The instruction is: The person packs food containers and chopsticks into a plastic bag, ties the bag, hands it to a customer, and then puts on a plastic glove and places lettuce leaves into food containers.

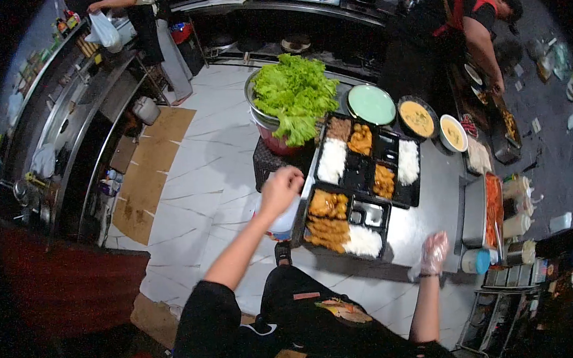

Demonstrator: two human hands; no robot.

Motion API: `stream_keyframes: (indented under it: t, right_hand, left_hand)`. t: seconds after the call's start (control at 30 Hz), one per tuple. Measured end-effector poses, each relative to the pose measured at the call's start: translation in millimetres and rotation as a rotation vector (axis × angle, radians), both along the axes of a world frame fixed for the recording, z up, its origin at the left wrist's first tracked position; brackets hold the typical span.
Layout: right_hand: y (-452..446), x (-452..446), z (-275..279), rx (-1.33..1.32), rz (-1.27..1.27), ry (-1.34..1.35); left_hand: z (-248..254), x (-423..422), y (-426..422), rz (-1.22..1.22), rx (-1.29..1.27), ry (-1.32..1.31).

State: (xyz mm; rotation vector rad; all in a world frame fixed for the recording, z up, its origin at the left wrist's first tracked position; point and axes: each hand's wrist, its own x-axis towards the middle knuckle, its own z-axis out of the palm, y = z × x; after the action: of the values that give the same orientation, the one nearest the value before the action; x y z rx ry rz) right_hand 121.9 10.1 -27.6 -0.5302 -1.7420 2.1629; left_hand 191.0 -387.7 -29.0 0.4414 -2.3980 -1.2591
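My left hand is bare, its fingers curled together beside the table's left edge; whatever lies inside them, if anything, is hidden. Under it is a white container, partly covered by my arm. My right hand wears a clear plastic glove and hovers at the table's front edge, fingers loosely extended, holding nothing visible. Between my hands sits a black compartment tray with rice, breaded strips and sauced pieces. Behind it, two more black trays hold rice, sauced pieces and brown shredded food.
A bowl of lettuce stands at the table's back left. A pale green plate and two bowls of yellow soup line the back. On the right are a metal bin of orange-red food and bottles. Two co-workers stand farther off.
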Motion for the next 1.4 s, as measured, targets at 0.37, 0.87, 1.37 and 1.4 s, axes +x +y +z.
stream_keyframes:
  t: [0.37, 0.87, 1.37, 1.4]
  right_hand:
    - [-12, 79, 14, 0.392, 0.254, -0.407]
    - [-92, 27, 2, 0.607, 0.551, -0.458]
    - [-101, 50, 26, 0.688, 0.456, -0.461]
    - [-99, 54, 28, 0.691, 0.439, -0.454]
  left_hand:
    - [-31, -290, -258, 0.379, -0.633, -0.292]
    - [0, -291, -327, 0.071, -0.14, -0.221]
    - [-11, -365, -269, 0.226, -0.699, -0.156]
    - [-10, -368, -269, 0.219, -0.693, -0.154]
